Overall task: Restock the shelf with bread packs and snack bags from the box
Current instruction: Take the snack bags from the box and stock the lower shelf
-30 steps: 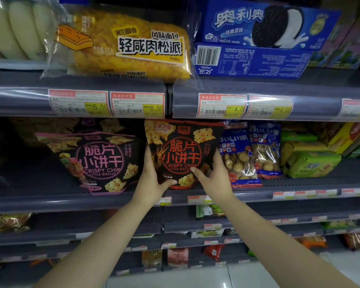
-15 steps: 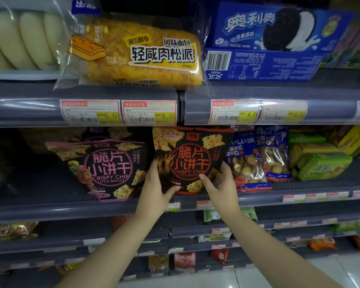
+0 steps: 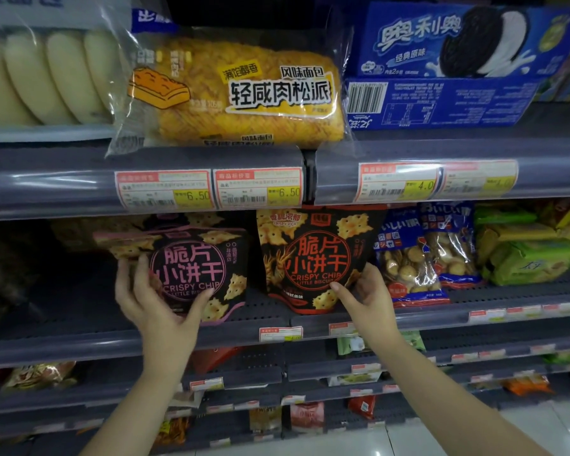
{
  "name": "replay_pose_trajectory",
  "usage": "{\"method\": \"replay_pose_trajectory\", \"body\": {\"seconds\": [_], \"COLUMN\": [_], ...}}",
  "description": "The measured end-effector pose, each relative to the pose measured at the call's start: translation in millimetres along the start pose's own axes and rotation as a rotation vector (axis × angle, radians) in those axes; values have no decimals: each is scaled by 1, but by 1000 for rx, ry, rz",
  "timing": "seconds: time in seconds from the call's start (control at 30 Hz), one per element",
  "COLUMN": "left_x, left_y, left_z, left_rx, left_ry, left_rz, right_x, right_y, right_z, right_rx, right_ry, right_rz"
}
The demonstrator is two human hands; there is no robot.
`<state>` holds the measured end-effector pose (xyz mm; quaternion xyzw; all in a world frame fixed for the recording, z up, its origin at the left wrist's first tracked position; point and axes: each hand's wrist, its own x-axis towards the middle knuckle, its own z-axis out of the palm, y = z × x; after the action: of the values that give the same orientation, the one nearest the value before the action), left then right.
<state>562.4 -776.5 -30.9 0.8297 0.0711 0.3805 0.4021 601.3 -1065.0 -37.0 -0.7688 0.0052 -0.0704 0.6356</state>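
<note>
Two black crispy-chip snack bags stand on the middle shelf (image 3: 260,311). My left hand (image 3: 155,301) grips the lower left corner of the pink-print snack bag (image 3: 191,268), fingers behind it and thumb across its front. My right hand (image 3: 362,297) holds the lower right edge of the red-print snack bag (image 3: 313,255), which stands upright. On the shelf above lie a yellow meat-floss bread pack (image 3: 244,93) and a pack of pale buns (image 3: 46,74). The box is out of view.
A blue Oreo carton (image 3: 448,64) sits top right. Blue biscuit bags (image 3: 418,255) stand right of the red bag, then green packs (image 3: 530,255). Left of the pink bag the shelf is dark. Price-tag rails (image 3: 211,189) overhang the middle shelf. Lower shelves hold small snacks.
My left hand has left the red-print bag and moved left onto the pink-print bag. My right hand stays on the red bag. The view has shifted closer.
</note>
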Motion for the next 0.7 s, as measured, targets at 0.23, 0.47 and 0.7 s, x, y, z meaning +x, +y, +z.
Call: {"method": "replay_pose_trajectory", "body": {"seconds": [0.23,0.47,0.7], "left_x": [1,-4,-5], "left_y": [-18,-13,-9], "left_z": [5,10,11], "left_rx": [-67,-52,-152], "left_ry": [-22,-41,-89], "left_rz": [-47,7,-205], "right_x": [-1,4,-4], "right_y": [-3,-9,-8], "right_z": [-8,-18,-14], "right_rx": [19,-8,-29], "right_ry": [-66,-100,-81], "right_rz": [36,65,46]}}
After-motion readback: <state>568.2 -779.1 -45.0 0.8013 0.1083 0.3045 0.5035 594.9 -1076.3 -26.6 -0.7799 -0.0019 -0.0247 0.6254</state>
